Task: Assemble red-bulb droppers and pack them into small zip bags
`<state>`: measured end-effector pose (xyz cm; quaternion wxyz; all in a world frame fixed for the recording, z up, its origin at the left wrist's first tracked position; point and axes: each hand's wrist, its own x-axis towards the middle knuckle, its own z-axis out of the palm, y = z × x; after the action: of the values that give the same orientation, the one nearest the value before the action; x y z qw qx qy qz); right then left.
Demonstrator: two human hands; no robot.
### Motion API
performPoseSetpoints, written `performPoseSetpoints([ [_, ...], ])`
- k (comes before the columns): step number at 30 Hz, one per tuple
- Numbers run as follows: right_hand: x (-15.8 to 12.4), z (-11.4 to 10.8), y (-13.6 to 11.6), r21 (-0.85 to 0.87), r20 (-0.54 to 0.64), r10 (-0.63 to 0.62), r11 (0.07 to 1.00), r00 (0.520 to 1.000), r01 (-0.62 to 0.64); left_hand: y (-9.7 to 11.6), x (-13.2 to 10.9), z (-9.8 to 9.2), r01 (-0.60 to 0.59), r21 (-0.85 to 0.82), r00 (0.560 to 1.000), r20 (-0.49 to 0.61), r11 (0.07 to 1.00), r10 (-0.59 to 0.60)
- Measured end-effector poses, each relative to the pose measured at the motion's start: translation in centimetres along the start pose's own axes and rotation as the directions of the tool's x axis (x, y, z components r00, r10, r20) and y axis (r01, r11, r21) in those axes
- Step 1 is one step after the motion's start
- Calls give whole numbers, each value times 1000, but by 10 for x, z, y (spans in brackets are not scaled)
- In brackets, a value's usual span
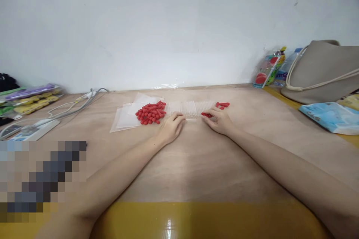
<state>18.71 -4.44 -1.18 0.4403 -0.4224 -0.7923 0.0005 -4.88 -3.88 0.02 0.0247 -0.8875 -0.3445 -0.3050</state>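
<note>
A thin clear plastic tube (191, 120) sticks out to the right from the fingertips of my left hand (171, 126), which is closed on its left end. My right hand (219, 120) is closed on a small red bulb-shaped piece (205, 114), partly hidden by its fingers. Behind both hands lies a row of clear tubes (188, 108), side by side on the table. Left of the row is a heap of red bulb-shaped pieces (150, 112). A few red pieces (223, 104) lie just beyond my right hand. Tube and red piece are apart.
Clear plastic sheets (123, 117) lie under and beside the heap. At left are a power strip (36, 129) with cables and bagged coloured items (36, 99). On the right stand bottles (269, 69), a grey bag (322, 69) and a blue-white packet (331, 116). A wall closes the back.
</note>
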Motion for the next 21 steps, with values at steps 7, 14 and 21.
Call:
performPoseSetpoints([
  [7,-3,5,-18,137,131,-17,991,991,-1,-3,-1,0,63,-59,998,34,996,-61],
  [14,-1,3,-23,203,161,-15,979,987,-19,-6,-1,1,18,-79,999,30,997,-15],
  [21,-2,5,-19,230,214,-27,973,976,-24,-10,-4,1,-9,-138,997,73,990,19],
])
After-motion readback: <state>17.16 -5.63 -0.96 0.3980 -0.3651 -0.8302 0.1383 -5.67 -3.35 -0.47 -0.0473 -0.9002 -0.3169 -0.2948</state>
